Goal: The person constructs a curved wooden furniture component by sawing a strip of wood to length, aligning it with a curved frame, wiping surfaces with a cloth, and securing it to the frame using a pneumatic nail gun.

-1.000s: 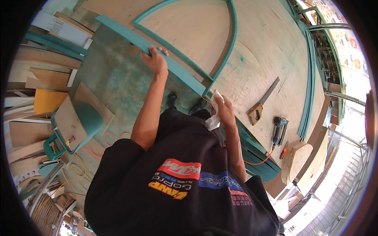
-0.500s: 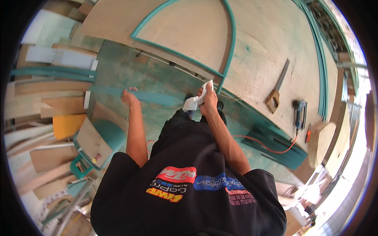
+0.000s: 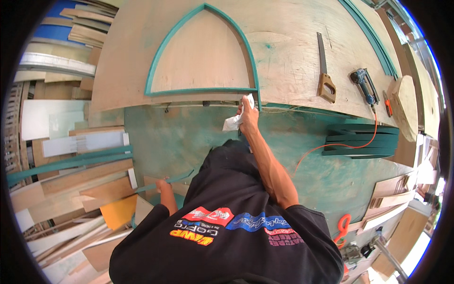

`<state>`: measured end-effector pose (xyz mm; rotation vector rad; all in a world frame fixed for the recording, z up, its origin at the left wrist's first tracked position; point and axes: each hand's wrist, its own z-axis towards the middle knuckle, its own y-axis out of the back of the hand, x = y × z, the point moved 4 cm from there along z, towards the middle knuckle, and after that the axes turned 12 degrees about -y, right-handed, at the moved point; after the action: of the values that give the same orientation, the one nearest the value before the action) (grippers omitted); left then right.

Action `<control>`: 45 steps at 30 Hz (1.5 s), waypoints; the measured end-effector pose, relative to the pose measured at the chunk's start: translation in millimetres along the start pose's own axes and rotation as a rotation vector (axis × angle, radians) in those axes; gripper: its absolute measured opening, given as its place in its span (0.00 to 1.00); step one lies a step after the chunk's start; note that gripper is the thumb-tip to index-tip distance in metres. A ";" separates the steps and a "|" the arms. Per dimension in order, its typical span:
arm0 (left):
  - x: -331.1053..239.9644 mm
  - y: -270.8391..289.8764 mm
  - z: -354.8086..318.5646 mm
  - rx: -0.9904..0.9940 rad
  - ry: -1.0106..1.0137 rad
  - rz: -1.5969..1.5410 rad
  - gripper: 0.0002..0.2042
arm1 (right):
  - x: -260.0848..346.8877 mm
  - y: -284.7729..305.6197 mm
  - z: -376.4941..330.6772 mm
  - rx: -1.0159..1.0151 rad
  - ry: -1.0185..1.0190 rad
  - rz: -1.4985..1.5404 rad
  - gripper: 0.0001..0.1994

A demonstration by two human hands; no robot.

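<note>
My right hand is closed on a crumpled white cloth, just below the lower right corner of a teal pointed-arch frame. That frame lies flat on a plywood-topped table, and a short end of its right side sticks out past the table's edge. Low on the left, my left hand is closed around a thin teal strip. The strip runs out on both sides of the hand. Most of that hand's fingers are hidden.
On the table lie a handsaw, a blue power tool with an orange hose, a red-handled tool and long teal strips. Dark teal curved pieces lie below its edge. Stacked boards fill the left side.
My left hand has moved down toward my body with the teal strip. My right hand still grips the cloth near the frame's corner. The whole view has turned, so the table's edge looks more level.
</note>
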<state>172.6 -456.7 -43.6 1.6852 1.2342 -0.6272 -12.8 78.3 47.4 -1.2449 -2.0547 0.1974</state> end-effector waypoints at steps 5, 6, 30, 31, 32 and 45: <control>-67.8 -30.2 59.9 0.198 -0.067 -0.057 0.19 | 2.7 -12.4 10.1 -0.012 0.101 0.107 0.14; -78.8 -40.1 73.3 0.247 -0.079 -0.052 0.19 | 4.4 -13.6 12.7 -0.032 0.131 0.114 0.14; -238.4 -149.6 228.5 0.728 0.057 -0.256 0.17 | -70.1 -95.2 30.7 -0.161 0.329 -0.115 0.13; -239.6 -160.7 227.9 0.732 0.068 -0.245 0.17 | -69.6 -94.3 31.4 -0.194 0.338 -0.120 0.13; -242.9 -169.2 231.9 0.730 0.075 -0.238 0.17 | -69.9 -97.9 27.4 -0.162 0.352 -0.128 0.13; -283.5 -257.8 237.0 0.891 0.125 -0.124 0.16 | -120.3 -147.6 15.7 -0.430 0.366 -0.604 0.16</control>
<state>-142.3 -777.8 -15.2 2.4000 1.2316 -1.2941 -94.6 -94.3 45.2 -0.7529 -2.0908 -0.7298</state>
